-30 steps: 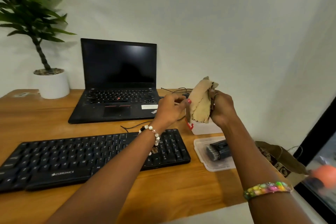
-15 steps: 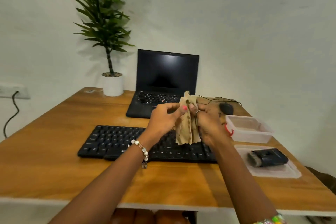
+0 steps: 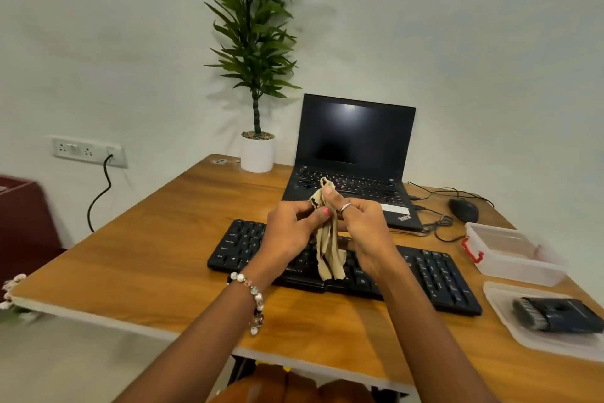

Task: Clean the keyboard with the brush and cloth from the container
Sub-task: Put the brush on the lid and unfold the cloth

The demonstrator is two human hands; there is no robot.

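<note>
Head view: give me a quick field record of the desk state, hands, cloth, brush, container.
left hand: pinching the cloth, above the keyboard
right hand: pinching the cloth's top
cloth: beige, bunched, hanging between both hands
keyboard: black, flat on the desk, partly hidden by the hands
brush: dark, lying on the lid, untouched
lid: clear, right front of desk
container: open, looks empty, beside the keyboard's right end
laptop: open, screen dark

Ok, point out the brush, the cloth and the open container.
brush [image 3: 562, 316]: head view, on its dark body, lying on the lid.
cloth [image 3: 330, 255]: head view, on the hanging folds between the hands.
container [image 3: 510, 254]: head view, on its clear front wall.
</note>
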